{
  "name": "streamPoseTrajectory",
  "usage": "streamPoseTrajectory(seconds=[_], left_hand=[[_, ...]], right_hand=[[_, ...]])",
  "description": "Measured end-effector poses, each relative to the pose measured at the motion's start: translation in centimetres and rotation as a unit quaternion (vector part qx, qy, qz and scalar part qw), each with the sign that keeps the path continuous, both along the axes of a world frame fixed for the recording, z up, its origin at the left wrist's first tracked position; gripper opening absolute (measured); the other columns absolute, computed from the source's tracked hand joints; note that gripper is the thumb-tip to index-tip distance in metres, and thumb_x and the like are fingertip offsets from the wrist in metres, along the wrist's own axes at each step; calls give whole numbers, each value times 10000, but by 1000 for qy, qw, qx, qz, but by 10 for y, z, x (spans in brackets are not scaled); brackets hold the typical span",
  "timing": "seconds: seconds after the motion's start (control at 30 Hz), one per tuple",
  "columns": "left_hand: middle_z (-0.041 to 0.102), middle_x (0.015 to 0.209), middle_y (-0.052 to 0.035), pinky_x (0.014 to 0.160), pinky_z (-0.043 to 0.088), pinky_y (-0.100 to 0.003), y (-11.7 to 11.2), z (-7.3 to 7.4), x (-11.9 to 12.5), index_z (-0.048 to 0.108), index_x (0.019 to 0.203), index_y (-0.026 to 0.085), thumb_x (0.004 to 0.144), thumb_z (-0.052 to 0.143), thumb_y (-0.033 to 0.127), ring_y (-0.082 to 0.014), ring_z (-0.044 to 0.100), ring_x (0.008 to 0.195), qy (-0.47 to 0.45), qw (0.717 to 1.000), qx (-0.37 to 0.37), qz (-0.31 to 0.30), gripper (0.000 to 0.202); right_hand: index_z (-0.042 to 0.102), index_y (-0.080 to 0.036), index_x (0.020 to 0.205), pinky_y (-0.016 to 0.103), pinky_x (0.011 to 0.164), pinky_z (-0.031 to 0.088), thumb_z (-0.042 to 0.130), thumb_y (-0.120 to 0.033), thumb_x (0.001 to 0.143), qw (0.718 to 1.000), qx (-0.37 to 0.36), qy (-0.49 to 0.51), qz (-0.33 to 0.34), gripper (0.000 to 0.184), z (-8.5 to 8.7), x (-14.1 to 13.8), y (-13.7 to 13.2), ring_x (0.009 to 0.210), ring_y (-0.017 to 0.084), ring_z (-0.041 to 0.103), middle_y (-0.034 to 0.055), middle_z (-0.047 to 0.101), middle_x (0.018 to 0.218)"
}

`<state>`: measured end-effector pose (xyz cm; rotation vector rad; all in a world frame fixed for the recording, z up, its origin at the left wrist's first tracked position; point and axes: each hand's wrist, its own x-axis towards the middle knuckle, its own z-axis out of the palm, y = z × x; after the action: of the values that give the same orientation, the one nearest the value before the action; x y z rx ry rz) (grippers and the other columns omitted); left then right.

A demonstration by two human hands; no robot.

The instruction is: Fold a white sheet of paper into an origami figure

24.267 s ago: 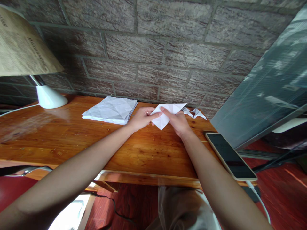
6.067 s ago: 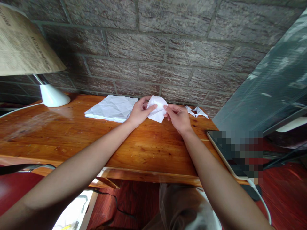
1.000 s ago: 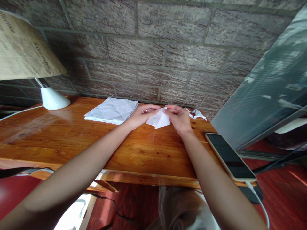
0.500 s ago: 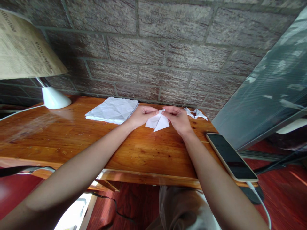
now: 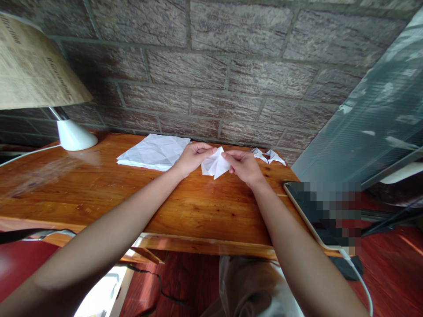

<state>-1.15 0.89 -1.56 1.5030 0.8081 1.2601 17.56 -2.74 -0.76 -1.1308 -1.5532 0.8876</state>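
A small folded white paper piece (image 5: 215,165) hangs just above the wooden table (image 5: 115,189), near its far edge. My left hand (image 5: 191,158) pinches the paper's left side, with a ring on one finger. My right hand (image 5: 243,166) pinches its right side. Both hands are closed on the paper, which points down toward the tabletop. A stack of creased white sheets (image 5: 153,152) lies just left of my left hand. Small folded paper figures (image 5: 268,156) sit to the right of my right hand, by the brick wall.
A white-based lamp (image 5: 74,135) with a tan shade (image 5: 36,72) stands at the table's far left. A phone (image 5: 317,215) lies at the right edge with a cable trailing off it. A brick wall rises behind the table and a glass panel (image 5: 370,119) leans at the right.
The paper piece has been lifted slightly off the tabletop and folded narrower between my fingers. My hands have stayed in the same spot.
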Motion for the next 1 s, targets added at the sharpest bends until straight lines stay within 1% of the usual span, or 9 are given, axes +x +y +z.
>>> streamPoseTrajectory(seconds=[0.07,0.17,0.33,0.5,0.63,0.77,0.87,0.93,1.0], left_hand=[[764,789,-45,674,475,-266,1,-2,0,773,809,154,624,870,496,-163,654,713,-5,1000,-14,-13,401],[766,815,-46,710,478,-282,3,-4,-1,783,826,157,608,884,460,-166,656,727,-16,998,-44,-30,387],[766,827,-45,709,461,-286,5,-6,-2,802,841,158,596,893,414,-165,650,723,-12,997,-61,-51,366],[778,849,-53,709,468,-293,5,-7,-2,813,857,164,607,886,421,-178,661,734,-3,996,-66,-59,366],[787,866,-55,712,485,-288,2,-7,0,811,863,170,620,874,462,-180,672,746,15,998,-40,-54,385],[789,870,-75,719,512,-306,0,-6,4,802,850,151,607,857,548,-204,687,765,30,999,7,-14,468],[788,880,-85,744,525,-317,-1,-6,6,793,841,139,617,838,585,-208,692,779,30,999,28,6,501],[787,878,-87,743,528,-319,-1,-5,6,785,832,136,622,834,591,-207,691,774,30,999,36,12,503],[785,871,-85,734,529,-317,-2,-3,6,777,821,139,630,829,588,-209,689,775,35,998,51,19,490]], right_hand=[[746,-165,811,256,472,367,715,-630,744,1000,24,-13,3,470,0,0,1,459,96,478,10,670,644],[757,-162,831,262,488,394,688,-616,782,998,45,-32,5,462,-1,0,1,458,105,500,21,680,652],[770,-161,855,262,490,402,675,-619,800,996,68,-51,6,471,-1,-3,-1,448,104,500,28,689,664],[775,-167,869,262,490,402,655,-619,816,995,74,-61,2,471,-1,-3,-2,454,109,505,25,685,654],[769,-165,850,265,492,410,706,-591,773,996,67,-56,1,438,-2,-3,-1,457,113,506,22,678,645],[759,-168,861,270,499,429,712,-522,774,998,55,-41,1,368,-4,-4,0,474,116,528,39,726,740],[759,-178,876,274,600,484,719,-456,777,997,64,-25,-28,298,-5,-5,2,608,145,615,51,756,819],[755,-180,887,281,679,500,735,-445,767,997,60,-7,-46,291,-5,-6,3,703,161,646,51,761,834],[746,-176,918,284,709,498,756,-464,752,999,31,19,-14,333,-5,-8,2,742,165,649,45,758,841]])
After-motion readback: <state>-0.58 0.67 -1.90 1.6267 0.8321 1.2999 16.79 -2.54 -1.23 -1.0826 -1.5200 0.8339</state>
